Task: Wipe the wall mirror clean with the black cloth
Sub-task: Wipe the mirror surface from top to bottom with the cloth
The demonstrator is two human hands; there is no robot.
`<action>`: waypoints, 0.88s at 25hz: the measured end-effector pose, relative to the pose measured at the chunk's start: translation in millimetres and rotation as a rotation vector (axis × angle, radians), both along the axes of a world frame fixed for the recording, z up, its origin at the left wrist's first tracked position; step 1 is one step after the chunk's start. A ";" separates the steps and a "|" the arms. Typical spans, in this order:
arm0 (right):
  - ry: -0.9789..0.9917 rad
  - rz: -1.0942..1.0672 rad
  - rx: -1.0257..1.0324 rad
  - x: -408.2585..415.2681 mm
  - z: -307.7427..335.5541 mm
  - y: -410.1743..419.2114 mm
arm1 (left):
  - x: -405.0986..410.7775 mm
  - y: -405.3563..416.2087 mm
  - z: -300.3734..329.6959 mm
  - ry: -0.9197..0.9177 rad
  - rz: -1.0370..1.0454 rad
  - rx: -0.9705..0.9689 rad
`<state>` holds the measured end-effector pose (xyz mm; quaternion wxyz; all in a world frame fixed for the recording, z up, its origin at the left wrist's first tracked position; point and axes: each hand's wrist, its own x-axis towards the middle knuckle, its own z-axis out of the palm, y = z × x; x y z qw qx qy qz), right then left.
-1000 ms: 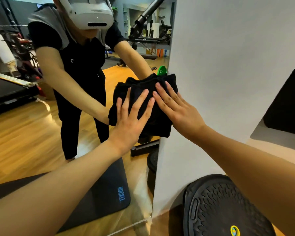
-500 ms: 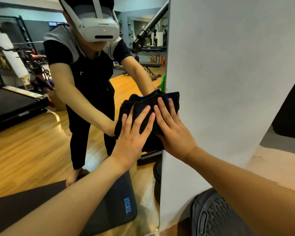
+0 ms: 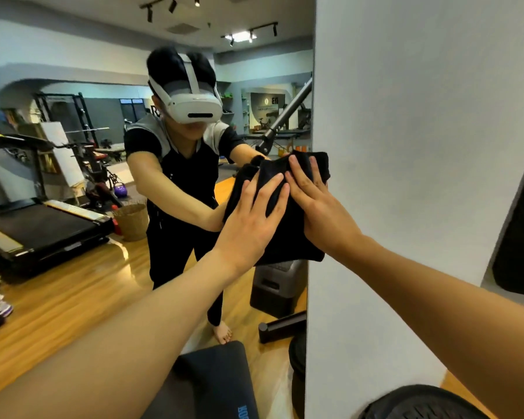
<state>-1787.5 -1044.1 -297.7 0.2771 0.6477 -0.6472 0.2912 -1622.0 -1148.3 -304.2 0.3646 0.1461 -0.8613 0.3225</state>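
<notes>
1. Both hands are pressed flat, fingers straight, on the black cloth [image 3: 285, 234]; the left hand [image 3: 251, 222] and right hand [image 3: 321, 207] lie side by side, fingertips nearly touching.
2. The black cloth is held against the wall mirror [image 3: 73, 267] at its right edge, with one corner overlapping the white wall [image 3: 421, 146].
3. A treadmill [image 3: 40, 228] and a woven basket [image 3: 132, 220] are reflected at the left.

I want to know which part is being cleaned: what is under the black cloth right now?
The black cloth lies over the mirror at its right edge, overlapping the white wall. Left hand and right hand press it flat. The glass beneath is covered.
</notes>
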 end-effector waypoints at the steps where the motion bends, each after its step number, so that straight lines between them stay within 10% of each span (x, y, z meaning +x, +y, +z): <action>1: -0.002 -0.005 0.003 1.6 3.8 0.7 | 2.6 -2.4 6.6 -0.027 0.022 -0.037; 22: -0.090 0.081 -0.238 258.2 -36.1 -126.9 | 262.7 -120.0 -0.5 -0.107 -0.003 -0.125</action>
